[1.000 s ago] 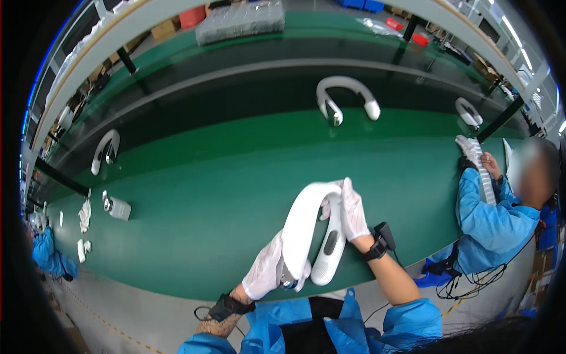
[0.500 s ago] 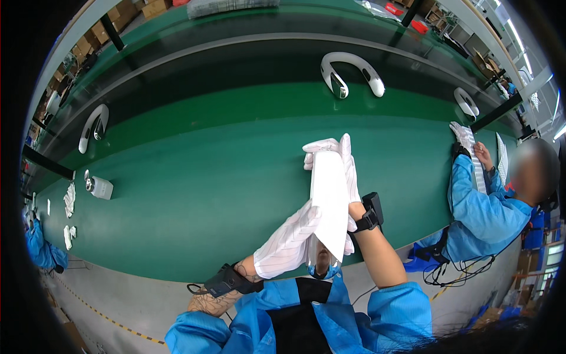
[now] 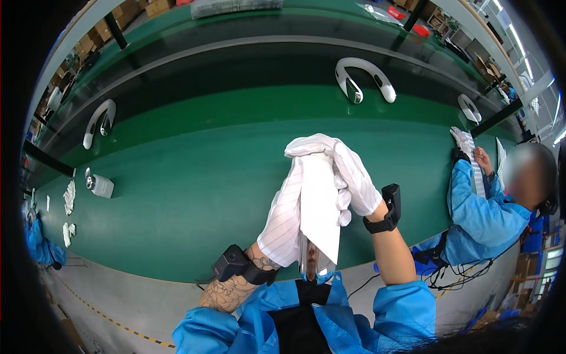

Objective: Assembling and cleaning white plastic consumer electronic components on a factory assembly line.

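Over the near edge of the green bench, I hold a long white casing [image 3: 319,206] upright, its mirror-like chrome end [image 3: 312,256] nearest my body. My left hand [image 3: 285,215], in a white pinstriped glove, grips the casing along its left side. Its fingers seem to wrap underneath, with gloved fingertips showing at the right side. Gloved the same way, my right hand [image 3: 356,180] bends over the far end and right side, closed against the casing. The far tip is hidden under the gloves. Each wrist carries a black strapped device.
White U-shaped devices [image 3: 383,85] lie on the darker green strip beyond the bench [image 3: 194,218]. A small bottle [image 3: 100,186] and crumpled white cloths [image 3: 69,197] are at the left. At the right, a co-worker in blue [image 3: 489,206] handles a patterned strip. Another blue sleeve shows far left.
My right hand has come up over the casing's far end, and the casing has shifted slightly left. The U-shaped devices have moved a little to the right.
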Tool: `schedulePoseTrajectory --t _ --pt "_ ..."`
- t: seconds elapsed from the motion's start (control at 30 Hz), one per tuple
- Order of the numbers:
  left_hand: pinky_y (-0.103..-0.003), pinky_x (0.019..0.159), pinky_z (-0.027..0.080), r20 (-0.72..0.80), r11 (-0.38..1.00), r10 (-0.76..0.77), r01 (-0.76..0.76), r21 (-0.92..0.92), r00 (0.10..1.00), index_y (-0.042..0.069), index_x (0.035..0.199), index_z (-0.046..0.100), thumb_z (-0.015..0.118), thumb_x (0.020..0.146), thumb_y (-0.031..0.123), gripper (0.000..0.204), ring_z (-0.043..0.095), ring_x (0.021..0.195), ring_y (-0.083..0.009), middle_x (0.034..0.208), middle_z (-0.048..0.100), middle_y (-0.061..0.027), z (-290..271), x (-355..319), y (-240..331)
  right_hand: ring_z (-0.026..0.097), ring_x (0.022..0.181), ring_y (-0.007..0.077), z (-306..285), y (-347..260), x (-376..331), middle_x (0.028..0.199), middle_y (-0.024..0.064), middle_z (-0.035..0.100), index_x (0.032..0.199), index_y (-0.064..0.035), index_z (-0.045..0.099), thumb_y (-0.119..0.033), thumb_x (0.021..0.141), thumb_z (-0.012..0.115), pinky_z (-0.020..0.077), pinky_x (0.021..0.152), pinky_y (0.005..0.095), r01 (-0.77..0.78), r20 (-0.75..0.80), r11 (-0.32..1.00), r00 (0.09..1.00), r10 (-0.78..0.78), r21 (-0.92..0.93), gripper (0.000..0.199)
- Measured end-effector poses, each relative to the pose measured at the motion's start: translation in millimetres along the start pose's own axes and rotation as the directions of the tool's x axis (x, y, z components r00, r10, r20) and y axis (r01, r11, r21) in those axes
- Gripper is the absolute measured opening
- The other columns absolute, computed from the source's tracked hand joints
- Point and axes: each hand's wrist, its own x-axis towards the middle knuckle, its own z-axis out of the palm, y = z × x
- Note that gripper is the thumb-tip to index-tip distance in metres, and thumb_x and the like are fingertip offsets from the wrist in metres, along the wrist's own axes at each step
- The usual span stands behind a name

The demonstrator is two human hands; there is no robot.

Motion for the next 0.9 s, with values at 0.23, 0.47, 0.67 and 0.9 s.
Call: schedulePoseTrajectory --t 0.23,0.47,0.67,0.9 --pt "-0.036 0.112 0.052 -0.084 0.977 0.143 -0.154 -0.148 0.986 0.006 0.152 0.048 0.041 0.117 0.037 0.048 0.063 0.130 -0.0207 0.146 0.061 -0.0093 -7 4 24 0.048 0.145 0.0429 10 -11 11 0.144 0.0185 0.063 0.142 -0.0084 0.063 -0.039 0.110 0.042 0.0374 0.120 0.0479 0.336 0.129 0.868 0.942 -0.310 -0.366 0.049" --pt "-0.035 0.110 0.053 -0.112 0.976 0.213 -0.216 -0.019 0.971 0.007 0.150 0.051 0.042 0.117 0.040 0.048 0.063 0.128 -0.0197 0.144 0.062 -0.0080 5 3 28 0.042 0.150 0.0445 10 -9 10 0.159 0.0226 0.050 0.150 -0.0035 0.057 -0.045 0.111 0.036 0.0316 0.122 0.0454 0.394 0.236 0.803 0.918 -0.319 -0.447 0.061" --pt "-0.036 0.109 0.054 -0.218 0.973 0.221 -0.201 0.112 0.951 0.010 0.148 0.054 0.043 0.115 0.048 0.051 0.065 0.126 -0.0199 0.140 0.064 -0.0077 5 9 31 0.049 0.143 0.0448 15 -5 1 0.151 0.0197 0.056 0.150 -0.0046 0.054 -0.023 0.104 0.051 0.0346 0.125 0.0521 0.328 0.117 0.806 0.943 -0.312 -0.493 0.050" --pt "-0.037 0.107 0.057 -0.275 0.984 0.178 -0.177 0.028 0.945 0.005 0.139 0.059 0.049 0.114 0.042 0.045 0.069 0.120 -0.0224 0.132 0.069 -0.0114 2 10 39 0.058 0.129 0.0394 11 -3 6 0.140 0.0169 0.062 0.141 -0.0084 0.066 -0.008 0.097 0.065 0.0478 0.106 0.0450 0.408 0.115 0.617 0.882 -0.458 -0.672 0.044"
